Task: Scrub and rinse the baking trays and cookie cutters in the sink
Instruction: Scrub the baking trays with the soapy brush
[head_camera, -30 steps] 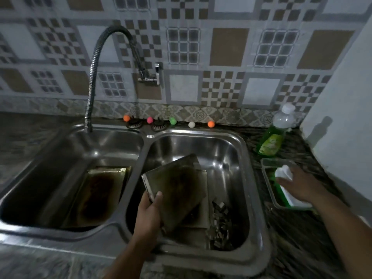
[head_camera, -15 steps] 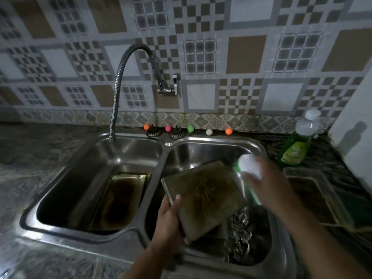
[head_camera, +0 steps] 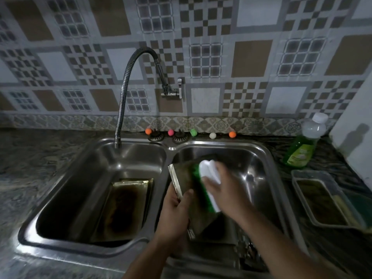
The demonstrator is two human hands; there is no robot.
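Sink point(head_camera: 267, 158); brush point(head_camera: 209, 182) scrubbing tray point(head_camera: 185, 176).

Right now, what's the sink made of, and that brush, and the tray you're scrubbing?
The sink looks like stainless steel: silvery with shiny reflections. The brush in the right hand seems plastic, with a smooth white back and green bristles. The tray held by the left hand is probably thin metal, dull and brown-stained, with a pale bare edge.

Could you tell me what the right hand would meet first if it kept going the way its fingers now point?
The right hand points up-left, pressing the brush on the tilted tray. Beyond the tray's upper edge, it would probably meet the divider between the basins; depth is unclear.
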